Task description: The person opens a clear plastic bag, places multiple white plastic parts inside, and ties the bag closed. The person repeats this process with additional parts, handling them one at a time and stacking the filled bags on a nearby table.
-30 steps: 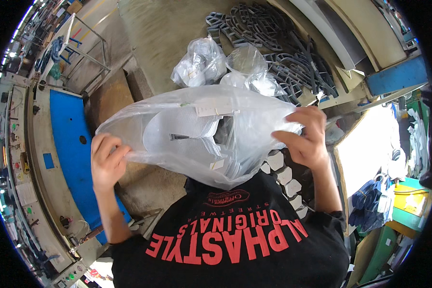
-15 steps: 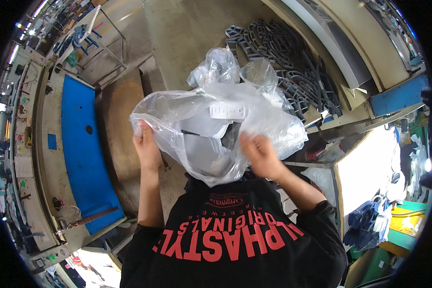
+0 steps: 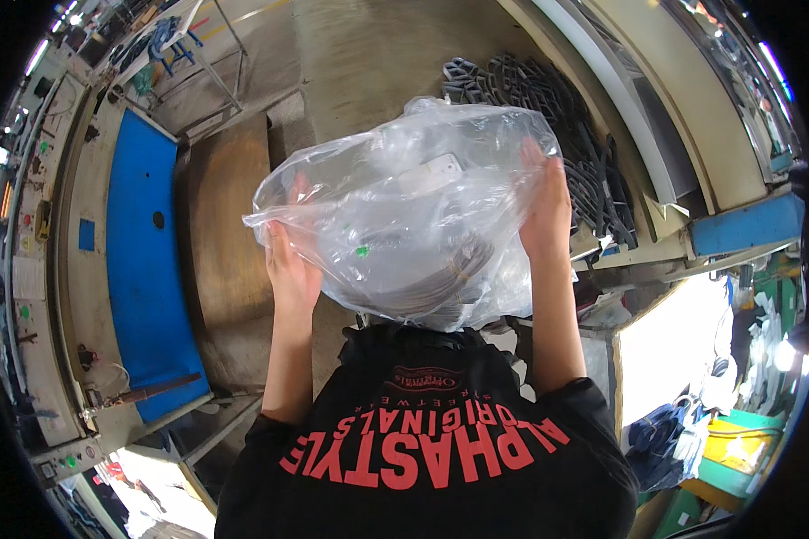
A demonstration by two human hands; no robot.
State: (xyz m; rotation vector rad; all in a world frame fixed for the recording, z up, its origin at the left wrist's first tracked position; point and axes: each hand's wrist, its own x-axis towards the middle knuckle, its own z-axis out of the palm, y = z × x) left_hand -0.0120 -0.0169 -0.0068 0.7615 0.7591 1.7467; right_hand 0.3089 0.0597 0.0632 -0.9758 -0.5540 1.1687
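Observation:
A large clear plastic bag [image 3: 360,193] spreads between my hands in front of my chest. My left hand [image 3: 292,256] is closed on its left edge, the thumb outside and the fingers showing through the film. Over at the right edge, my right hand [image 3: 546,216] grips the bag, its fingertips blurred behind the plastic. Through the film I see a stack of thin grey curved pieces [image 3: 431,286] and a white printed label [image 3: 430,175]. A small green spot marks the film near the stack. What else the bag holds is hard to make out.
Dark grey strip-like parts [image 3: 512,85] lie heaped beyond the bag on the right. At left stands a machine with a blue panel [image 3: 144,269], next to a brown board [image 3: 229,234]. Dark blue cloth [image 3: 665,436] hangs at the lower right, beside a yellow bin [image 3: 737,445].
My right hand has moved up and right from the bag's near opening to its right edge. The opening's near side has lifted, so film now covers the grey pieces and label.

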